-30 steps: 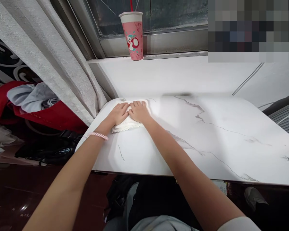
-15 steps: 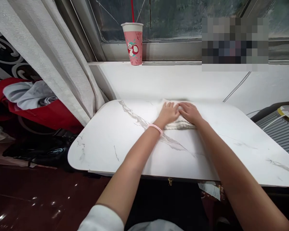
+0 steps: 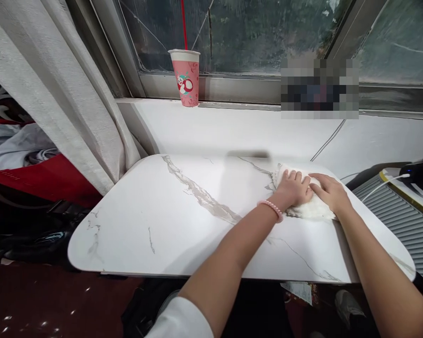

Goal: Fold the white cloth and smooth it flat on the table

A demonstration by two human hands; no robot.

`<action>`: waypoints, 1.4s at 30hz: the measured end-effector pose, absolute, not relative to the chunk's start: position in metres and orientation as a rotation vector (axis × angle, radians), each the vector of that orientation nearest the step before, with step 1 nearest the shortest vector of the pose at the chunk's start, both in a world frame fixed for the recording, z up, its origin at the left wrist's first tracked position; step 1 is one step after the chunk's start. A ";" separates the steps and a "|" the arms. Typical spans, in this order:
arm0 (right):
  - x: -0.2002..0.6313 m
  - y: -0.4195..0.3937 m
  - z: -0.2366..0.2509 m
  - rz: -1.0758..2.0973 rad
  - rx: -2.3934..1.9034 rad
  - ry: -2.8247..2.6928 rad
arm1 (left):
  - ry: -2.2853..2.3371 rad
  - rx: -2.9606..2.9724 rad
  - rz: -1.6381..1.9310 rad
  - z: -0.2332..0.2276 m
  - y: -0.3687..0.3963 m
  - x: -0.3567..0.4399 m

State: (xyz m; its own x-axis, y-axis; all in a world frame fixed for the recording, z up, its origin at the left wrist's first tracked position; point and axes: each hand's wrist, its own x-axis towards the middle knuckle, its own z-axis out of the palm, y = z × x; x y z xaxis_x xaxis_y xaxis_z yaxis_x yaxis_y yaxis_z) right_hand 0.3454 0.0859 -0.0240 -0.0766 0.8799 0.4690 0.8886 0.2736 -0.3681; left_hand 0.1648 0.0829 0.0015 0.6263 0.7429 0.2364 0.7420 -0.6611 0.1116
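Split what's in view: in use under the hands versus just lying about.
In use: left hand and right hand, both pressed flat on the crumpled white cloth; white marble-patterned tabletop under it.
Lying about: pink printed paper cup on the sill; grey curtain; red fabric.

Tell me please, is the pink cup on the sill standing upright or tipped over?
Upright. The cup stands on its base on the sill by the window, lid on top, a red straw rising straight from it.

Looks like a lived-in home room: white marble-pattern table [image 3: 169,220] under a window, grey woven curtain [image 3: 56,89], pink printed paper cup [image 3: 185,77] on the sill, clothes heaped in a red bag [image 3: 38,176].
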 end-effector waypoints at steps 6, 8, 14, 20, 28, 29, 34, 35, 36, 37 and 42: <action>0.302 0.082 -0.017 -0.081 -1.646 -1.875 | 1.197 2.775 0.297 0.001 0.097 0.138; 0.278 0.086 -0.015 -0.100 -1.662 -1.870 | 1.191 2.752 0.299 0.003 0.104 0.118; 0.147 0.101 -0.011 -0.075 -1.698 -1.880 | 1.213 2.730 0.419 0.006 0.123 -0.009; -0.018 0.088 -0.004 -0.031 -1.512 -2.128 | 1.526 2.597 0.526 0.001 0.093 -0.178; -0.141 0.069 0.007 -0.097 -1.073 -2.472 | 2.040 2.290 0.564 -0.005 0.021 -0.326; -0.145 0.073 0.007 -0.080 -1.063 -2.488 | 2.075 2.271 0.555 -0.005 0.018 -0.329; -0.130 0.107 0.001 0.097 -0.945 -2.445 | 2.163 2.335 0.612 -0.001 0.031 -0.299; -0.122 0.114 0.000 0.117 -0.952 -2.428 | 2.188 2.372 0.636 0.001 0.037 -0.285; -0.111 0.122 -0.001 0.132 -0.981 -2.408 | 2.205 2.413 0.646 0.002 0.044 -0.270; -0.098 0.129 -0.001 0.144 -1.022 -2.387 | 2.223 2.444 0.657 0.003 0.052 -0.252; 0.001 0.166 0.000 0.167 -1.166 -2.309 | 2.137 2.399 0.634 -0.001 0.105 -0.143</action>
